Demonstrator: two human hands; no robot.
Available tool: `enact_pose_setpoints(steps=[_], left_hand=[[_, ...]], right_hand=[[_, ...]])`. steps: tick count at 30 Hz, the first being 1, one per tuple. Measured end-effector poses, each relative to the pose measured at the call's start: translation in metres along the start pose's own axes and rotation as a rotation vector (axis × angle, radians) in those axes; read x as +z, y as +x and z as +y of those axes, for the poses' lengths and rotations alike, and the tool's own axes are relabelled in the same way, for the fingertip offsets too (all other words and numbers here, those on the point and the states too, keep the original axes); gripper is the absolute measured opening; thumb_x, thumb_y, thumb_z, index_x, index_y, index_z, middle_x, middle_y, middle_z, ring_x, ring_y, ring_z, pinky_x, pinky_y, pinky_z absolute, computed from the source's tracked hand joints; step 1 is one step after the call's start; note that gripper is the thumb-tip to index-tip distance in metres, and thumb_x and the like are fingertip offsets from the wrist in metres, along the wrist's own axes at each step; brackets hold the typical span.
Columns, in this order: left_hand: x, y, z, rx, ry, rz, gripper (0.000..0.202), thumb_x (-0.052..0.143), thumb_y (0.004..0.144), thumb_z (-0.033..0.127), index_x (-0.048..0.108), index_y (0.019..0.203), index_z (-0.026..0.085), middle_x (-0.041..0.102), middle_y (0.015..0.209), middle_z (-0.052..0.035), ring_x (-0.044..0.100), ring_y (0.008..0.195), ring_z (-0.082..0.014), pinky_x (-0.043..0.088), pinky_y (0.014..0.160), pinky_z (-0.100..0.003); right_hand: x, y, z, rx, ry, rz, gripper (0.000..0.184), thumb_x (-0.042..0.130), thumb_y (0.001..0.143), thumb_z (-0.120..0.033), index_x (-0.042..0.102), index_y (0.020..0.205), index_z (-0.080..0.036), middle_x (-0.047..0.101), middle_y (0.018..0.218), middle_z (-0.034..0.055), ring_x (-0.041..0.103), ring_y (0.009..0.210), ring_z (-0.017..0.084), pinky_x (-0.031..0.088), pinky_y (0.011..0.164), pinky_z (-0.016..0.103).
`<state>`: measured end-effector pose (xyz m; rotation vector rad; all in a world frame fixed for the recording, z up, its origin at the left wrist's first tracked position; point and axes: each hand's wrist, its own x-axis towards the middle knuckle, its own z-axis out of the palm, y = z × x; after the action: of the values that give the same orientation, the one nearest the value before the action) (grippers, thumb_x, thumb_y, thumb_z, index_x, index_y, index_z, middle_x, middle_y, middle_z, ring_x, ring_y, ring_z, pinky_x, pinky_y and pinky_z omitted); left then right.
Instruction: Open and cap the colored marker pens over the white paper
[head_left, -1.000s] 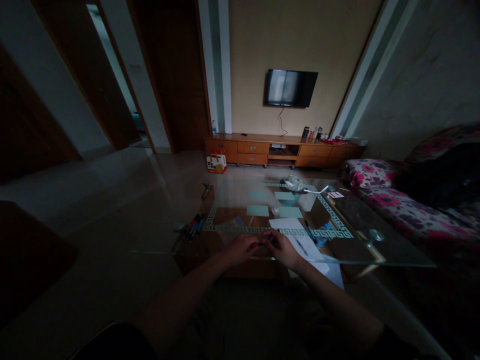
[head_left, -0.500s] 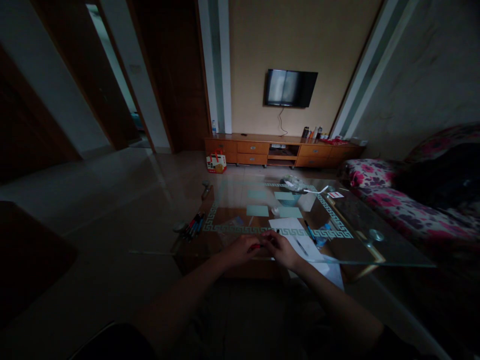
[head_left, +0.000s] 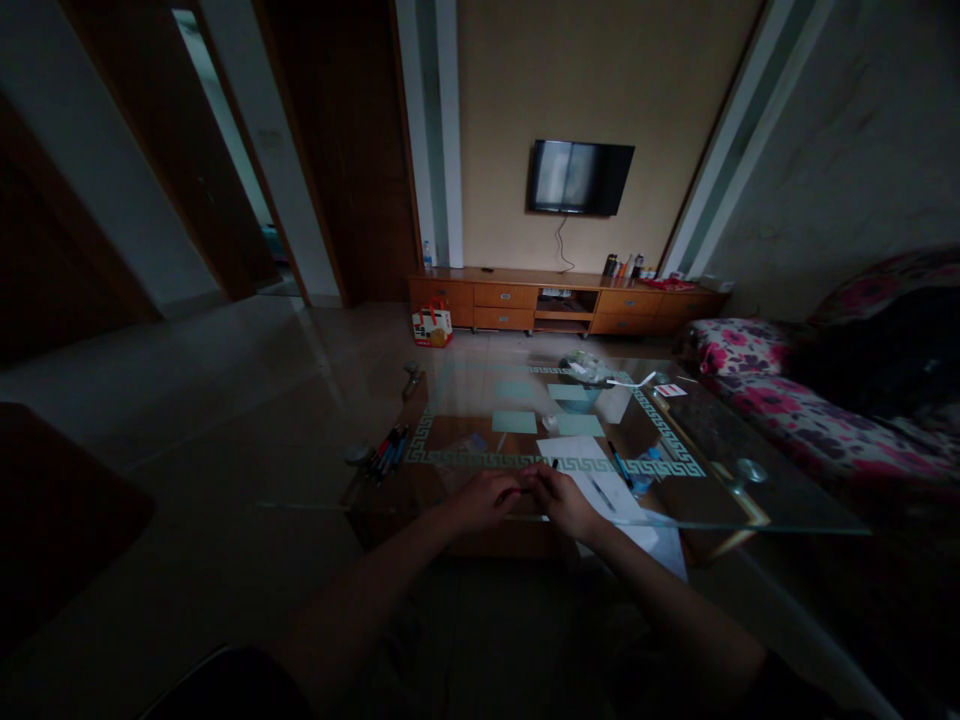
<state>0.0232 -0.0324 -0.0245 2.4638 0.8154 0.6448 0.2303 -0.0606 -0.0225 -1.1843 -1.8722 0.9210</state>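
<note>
My left hand (head_left: 484,500) and my right hand (head_left: 561,498) meet above the near edge of the glass table (head_left: 465,480). Both are closed with fingertips together around a slim pen (head_left: 508,495), reddish where it shows by the left fingers. Most of it is hidden by my fingers, and a small dark tip (head_left: 555,464) shows above the right hand. White paper sheets (head_left: 574,450) lie beside and beyond my right hand, with another pen (head_left: 602,492) on them. Several red, blue and black pens (head_left: 386,455) lie in a heap to the left.
A blue-capped bottle (head_left: 646,475) and a blue pen (head_left: 621,464) appear right of the sheets. Farther back stands a bowl (head_left: 585,370) holding clear plastic, near a red-and-white card (head_left: 670,390). A floral sofa (head_left: 795,400) is at the right; a low TV cabinet (head_left: 506,295) stands ahead.
My fingers have shifted slightly around the pen, and less of its red shows between them now. The things on the table have stayed in place.
</note>
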Motion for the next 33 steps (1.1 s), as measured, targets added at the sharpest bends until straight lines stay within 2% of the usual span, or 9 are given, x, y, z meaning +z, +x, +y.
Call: enact_pose_setpoints(steps=[5,10,13,16,33], left_hand=[[0.0004,-0.0004,-0.0019,0.02,-0.013,-0.017,0.02,0.048,0.097,0.024,0.066,0.104,0.019,0.069,0.107,-0.0062,0.063,0.098,-0.0175,0.046,0.088,-0.028],[-0.0025,-0.0009,0.0002,0.016,-0.002,-0.02,0.021,0.048,0.097,0.025,0.066,0.106,0.019,0.069,0.106,-0.0062,0.064,0.096,-0.0173,0.047,0.088,-0.028],[-0.002,-0.0007,-0.0006,0.017,0.002,-0.037,0.02,0.048,0.097,0.026,0.066,0.105,0.019,0.069,0.104,-0.0059,0.064,0.095,-0.0172,0.047,0.086,-0.028],[-0.0001,-0.0009,-0.0037,0.017,0.02,-0.047,0.019,0.049,0.097,0.026,0.066,0.103,0.018,0.069,0.104,-0.0062,0.064,0.095,-0.0174,0.047,0.086,-0.028],[0.0011,-0.0022,-0.0071,-0.005,0.068,-0.105,0.024,0.05,0.097,0.031,0.069,0.102,0.018,0.07,0.101,-0.0071,0.064,0.091,-0.0179,0.045,0.081,-0.027]], right_hand=[[0.0002,0.0017,-0.0019,-0.054,-0.04,0.026,0.03,0.043,0.098,-0.038,0.064,0.11,-0.02,0.066,0.086,0.0036,0.06,0.081,0.018,0.047,0.076,0.03],[-0.0003,0.0011,-0.0008,-0.016,-0.017,0.0,0.03,0.046,0.096,-0.037,0.061,0.116,-0.02,0.067,0.086,0.0036,0.061,0.077,0.018,0.049,0.074,0.031],[-0.0009,0.0006,-0.0012,-0.037,-0.012,-0.008,0.026,0.053,0.092,-0.03,0.062,0.114,-0.02,0.068,0.1,0.006,0.063,0.091,0.02,0.049,0.084,0.034],[-0.0012,0.0005,-0.0016,-0.059,0.008,-0.03,0.024,0.053,0.091,-0.025,0.063,0.112,-0.02,0.068,0.106,0.0065,0.063,0.098,0.021,0.048,0.09,0.035],[0.001,0.0007,-0.0009,-0.071,0.02,-0.08,0.024,0.048,0.092,-0.024,0.07,0.102,-0.021,0.071,0.104,0.0054,0.064,0.1,0.021,0.05,0.09,0.036]])
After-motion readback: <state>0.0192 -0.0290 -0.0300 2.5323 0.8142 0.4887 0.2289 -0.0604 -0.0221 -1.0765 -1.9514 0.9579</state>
